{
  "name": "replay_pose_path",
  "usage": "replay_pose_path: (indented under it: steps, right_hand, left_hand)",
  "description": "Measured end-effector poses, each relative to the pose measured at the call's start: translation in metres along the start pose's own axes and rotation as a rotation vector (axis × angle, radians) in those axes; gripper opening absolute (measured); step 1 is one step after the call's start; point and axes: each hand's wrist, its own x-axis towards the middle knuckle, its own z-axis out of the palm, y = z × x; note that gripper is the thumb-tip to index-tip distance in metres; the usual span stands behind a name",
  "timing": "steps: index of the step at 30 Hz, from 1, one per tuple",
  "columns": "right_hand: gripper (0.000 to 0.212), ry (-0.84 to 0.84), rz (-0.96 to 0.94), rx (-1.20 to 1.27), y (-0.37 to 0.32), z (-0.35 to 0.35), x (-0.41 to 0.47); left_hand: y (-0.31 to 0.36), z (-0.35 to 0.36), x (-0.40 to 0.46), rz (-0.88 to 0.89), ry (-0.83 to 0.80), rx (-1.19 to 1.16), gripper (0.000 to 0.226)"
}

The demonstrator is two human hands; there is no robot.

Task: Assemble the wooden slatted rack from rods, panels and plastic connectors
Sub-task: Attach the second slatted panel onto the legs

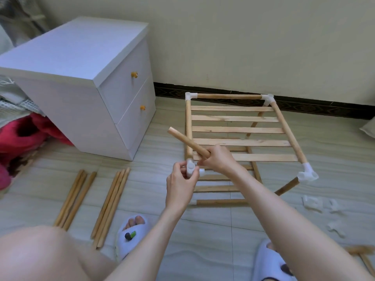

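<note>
Rack point(239, 138) stands on the floor point(213, 230) near the wall, partly built: top tier has 5 slats between two side rods, one rod across the back, and 4 white corner connectors. Lower tier slats show through underneath, count unclear.

Near-left connector point(190, 169) is pinched by the left hand point(180, 182), fingers curled round it, thumb and fingertips on its sides. Right hand point(216, 159) grips one loose rod point(187, 142) at its lower end, just beside that connector; the rod tilts up and to the left, free end in the air. Right forearm crosses in front of the rack's open near side; left forearm rises from below.

Spare rods on the floor left of the hands: a group of 3 point(75, 196), then another group of 3 point(110, 205), all roughly parallel. Loose connectors point(312, 203) lie on the floor to the right of the rack, about 3 or 4, blurry. More wood pieces point(363, 256) at the lower right edge, cut off.

Two slippers point(129, 236) on the feet, a bare knee lower left. White cabinet point(85, 82) with 2 drawers and 2 knobs stands left of the rack. Red cloth point(26, 136) beside it.
</note>
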Motion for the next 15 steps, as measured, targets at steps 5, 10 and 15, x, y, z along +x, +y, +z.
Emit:
replay_pose_path:
  steps: [5,10,15]
  right_hand:
    - [0.013,0.094,-0.036,-0.011,0.006,0.011,0.003]
    - [0.012,0.156,-0.043,-0.007,0.005,0.017,0.009]
    - [0.013,0.112,-0.048,0.08,0.006,0.001,0.017]
  left_hand:
    - [0.003,0.007,0.001,0.028,0.032,0.069,0.021]
    - [-0.011,0.017,-0.008,0.011,-0.017,0.124,0.009]
    - [-0.037,0.018,-0.044,-0.075,-0.119,0.116,0.028]
